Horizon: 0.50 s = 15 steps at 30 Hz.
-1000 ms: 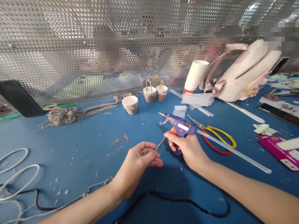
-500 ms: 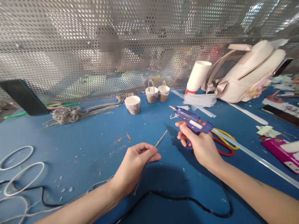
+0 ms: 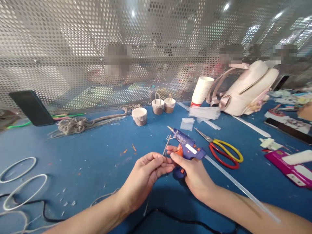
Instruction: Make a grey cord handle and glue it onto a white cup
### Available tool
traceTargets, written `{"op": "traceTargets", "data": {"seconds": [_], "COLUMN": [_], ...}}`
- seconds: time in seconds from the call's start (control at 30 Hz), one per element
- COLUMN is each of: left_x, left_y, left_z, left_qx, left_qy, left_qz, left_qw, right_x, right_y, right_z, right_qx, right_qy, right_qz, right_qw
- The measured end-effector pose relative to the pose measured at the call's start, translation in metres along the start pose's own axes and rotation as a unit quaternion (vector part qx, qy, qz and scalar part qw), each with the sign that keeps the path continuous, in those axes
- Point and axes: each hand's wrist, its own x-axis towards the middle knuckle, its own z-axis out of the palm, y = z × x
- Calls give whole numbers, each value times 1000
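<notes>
A thin twisted cord (image 3: pixel 166 145) stands up from the pinched fingers of my left hand (image 3: pixel 149 168). Its free tip is close beside the nozzle side of a blue glue gun (image 3: pixel 186 143). My right hand (image 3: pixel 195 172) is wrapped round the gun's handle, and its fingertips come near those of my left hand. A long clear glue stick (image 3: pixel 234 180) sticks out of the back of the gun, over my right forearm. Beyond my hands are a larger white and brown cup (image 3: pixel 139 116) and two small cups with handles (image 3: pixel 158 106), (image 3: pixel 169 105).
Scissors (image 3: pixel 225 151) lie right of the gun. Farther back are clear strips (image 3: pixel 204 113), stacked paper cups (image 3: pixel 202 89) and a pale backpack (image 3: pixel 251 87). Grey cord (image 3: pixel 75 126), a phone (image 3: pixel 31 108) and white rings (image 3: pixel 25 191) are at left. A black cable (image 3: pixel 180 222) runs in front.
My right hand has brought the glue gun left, close to the cord in my left hand. The scissors now show fully. The view has shifted slightly.
</notes>
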Motion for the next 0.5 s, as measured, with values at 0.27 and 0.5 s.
{"op": "traceTargets", "data": {"seconds": [0.27,0.5], "left_x": [-2,0], "left_y": [-3,-2], "left_z": [4,4], "left_qx": [7,2], "left_qy": [-7,-10], "left_qz": [3,-6], "left_qw": [1000,1000], "right_x": [-3,0], "right_y": [-2,-2], "right_z": [1,1], "right_qx": [15,-21], "right_qy": [-42,-16], "right_qz": [16,-10], "right_qw": [999,1000]}}
